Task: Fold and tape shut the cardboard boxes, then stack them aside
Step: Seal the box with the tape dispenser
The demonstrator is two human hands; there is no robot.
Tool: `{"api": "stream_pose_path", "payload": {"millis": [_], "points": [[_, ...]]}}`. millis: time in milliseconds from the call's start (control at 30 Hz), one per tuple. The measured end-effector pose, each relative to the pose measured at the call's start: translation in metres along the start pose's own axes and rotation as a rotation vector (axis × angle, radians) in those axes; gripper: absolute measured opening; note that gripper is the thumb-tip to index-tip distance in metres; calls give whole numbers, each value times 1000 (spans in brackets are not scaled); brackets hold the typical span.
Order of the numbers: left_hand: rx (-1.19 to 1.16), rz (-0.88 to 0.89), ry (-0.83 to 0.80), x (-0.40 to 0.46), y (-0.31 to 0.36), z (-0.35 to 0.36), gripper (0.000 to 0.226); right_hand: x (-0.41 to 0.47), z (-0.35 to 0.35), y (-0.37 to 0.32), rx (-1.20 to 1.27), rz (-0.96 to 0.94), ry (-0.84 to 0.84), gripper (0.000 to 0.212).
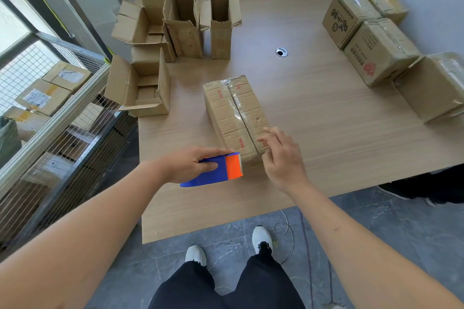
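A closed cardboard box (234,113) lies in the middle of the wooden table (326,120), with clear tape along its top seam. My left hand (190,164) grips a blue and orange tape dispenser (216,170) at the box's near end. My right hand (281,155) hovers at the box's near right corner, fingers loosely spread, holding nothing. Several open, untaped boxes (180,22) stand at the table's back left, and one more open box (140,88) lies nearer on the left. Several taped boxes (376,50) sit in a row along the right edge.
A metal wire rack (50,98) holding parcels stands to the left of the table. A round cable hole (281,52) sits in the tabletop. A cable (288,233) lies on the grey tiled floor by my feet. Another person's dark shoe (401,193) shows under the table's right side.
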State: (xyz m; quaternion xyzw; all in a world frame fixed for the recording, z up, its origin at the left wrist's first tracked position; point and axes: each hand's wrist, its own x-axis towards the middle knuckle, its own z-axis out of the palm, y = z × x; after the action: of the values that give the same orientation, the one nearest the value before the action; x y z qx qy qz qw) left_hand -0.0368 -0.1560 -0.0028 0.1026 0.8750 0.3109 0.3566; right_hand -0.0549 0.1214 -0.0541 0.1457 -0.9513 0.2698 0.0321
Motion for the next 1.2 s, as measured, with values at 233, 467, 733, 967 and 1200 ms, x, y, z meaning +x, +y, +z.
{"api": "stream_pose_path", "payload": {"millis": [233, 467, 733, 967, 1200], "points": [[-89, 46, 18, -5, -10, 9, 54, -1, 44, 1, -224, 41, -163, 61], [-162, 98, 32, -13, -25, 15, 56, -1, 48, 2, -259, 40, -146, 59], [-82, 59, 23, -27, -48, 7, 54, 1, 42, 2, -266, 60, -232, 59], [-5, -41, 66, -10, -46, 15, 50, 4, 35, -3, -239, 69, -301, 84], [-65, -56, 38, 6, -46, 27, 49, 6, 35, -7, -242, 72, -294, 101]]}}
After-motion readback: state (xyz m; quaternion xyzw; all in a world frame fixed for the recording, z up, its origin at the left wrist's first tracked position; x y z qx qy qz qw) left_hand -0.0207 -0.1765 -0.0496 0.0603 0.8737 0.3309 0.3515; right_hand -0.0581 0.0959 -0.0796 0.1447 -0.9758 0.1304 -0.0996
